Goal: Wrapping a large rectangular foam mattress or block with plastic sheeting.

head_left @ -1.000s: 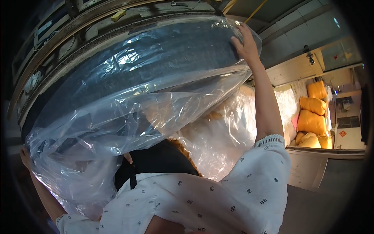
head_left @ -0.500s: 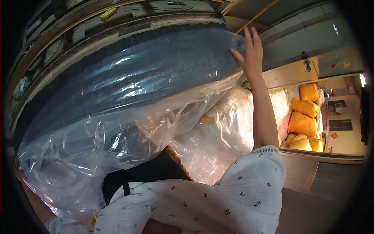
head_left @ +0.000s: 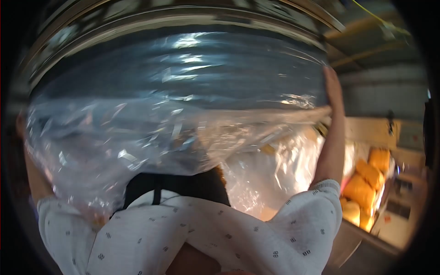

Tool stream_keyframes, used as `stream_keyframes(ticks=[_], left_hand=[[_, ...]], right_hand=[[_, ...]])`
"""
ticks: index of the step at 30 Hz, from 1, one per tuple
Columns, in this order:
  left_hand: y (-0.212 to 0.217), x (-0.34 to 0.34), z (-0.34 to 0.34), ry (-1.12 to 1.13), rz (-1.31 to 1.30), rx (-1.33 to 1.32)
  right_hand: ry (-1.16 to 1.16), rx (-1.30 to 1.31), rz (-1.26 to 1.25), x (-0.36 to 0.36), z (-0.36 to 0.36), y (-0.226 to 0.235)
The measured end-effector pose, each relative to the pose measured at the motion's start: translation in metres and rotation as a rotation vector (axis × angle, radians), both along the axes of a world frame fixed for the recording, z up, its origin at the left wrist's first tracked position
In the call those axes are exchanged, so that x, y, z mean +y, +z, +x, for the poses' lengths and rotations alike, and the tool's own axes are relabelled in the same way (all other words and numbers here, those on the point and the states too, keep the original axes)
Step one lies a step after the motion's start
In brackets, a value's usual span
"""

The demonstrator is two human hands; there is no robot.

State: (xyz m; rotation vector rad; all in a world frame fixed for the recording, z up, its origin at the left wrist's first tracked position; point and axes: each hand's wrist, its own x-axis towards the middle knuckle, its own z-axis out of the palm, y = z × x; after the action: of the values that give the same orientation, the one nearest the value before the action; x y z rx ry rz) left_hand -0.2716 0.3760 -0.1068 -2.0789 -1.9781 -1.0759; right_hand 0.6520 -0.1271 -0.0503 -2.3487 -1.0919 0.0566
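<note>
A clear plastic sheet (head_left: 137, 128) spreads wide in front of me, wrinkled and shiny. Its far part lies over a long dark surface (head_left: 247, 64); the near part hangs in loose folds toward my body. At the right end, my right hand (head_left: 334, 87) lies against the sheet's edge, its fingers stretched out and seen from the side. My left hand (head_left: 20, 126) is at the left end of the sheet, dim and blurred near the picture's rim. Its fingers cannot be made out.
Beyond the dark surface runs a pale ledge (head_left: 151, 28) with frame rails behind it. More crumpled clear plastic (head_left: 284, 165) lies below my right forearm. Stuffed orange bundles (head_left: 362, 190) are piled at the right. A yellow cord (head_left: 369, 11) hangs at the upper right.
My view has turned, so the sheet now lies more level across it. My right hand, earlier raised with fingers spread at the corner, now rests along the right edge.
</note>
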Motion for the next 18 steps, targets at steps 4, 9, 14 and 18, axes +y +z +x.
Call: stream_keyframes(ticks=[4,9,14,18], left_hand=[[-0.01,0.024,-0.062,0.134,0.101,-0.073],[-0.032,0.018,0.049,0.029,0.075,-0.34],[-0.008,-0.024,0.012,-0.449,0.128,-1.062],[0.004,-0.021,0.056,0.27,0.253,-0.569]], right_hand=[[-0.534,-0.216,-0.569,0.02,0.031,-0.009],[0.209,-0.619,0.106,0.051,-0.064,0.087],[0.901,1.031,-0.109,0.033,-0.306,0.095],[1.027,1.282,-0.572,0.002,-0.434,-0.005]])
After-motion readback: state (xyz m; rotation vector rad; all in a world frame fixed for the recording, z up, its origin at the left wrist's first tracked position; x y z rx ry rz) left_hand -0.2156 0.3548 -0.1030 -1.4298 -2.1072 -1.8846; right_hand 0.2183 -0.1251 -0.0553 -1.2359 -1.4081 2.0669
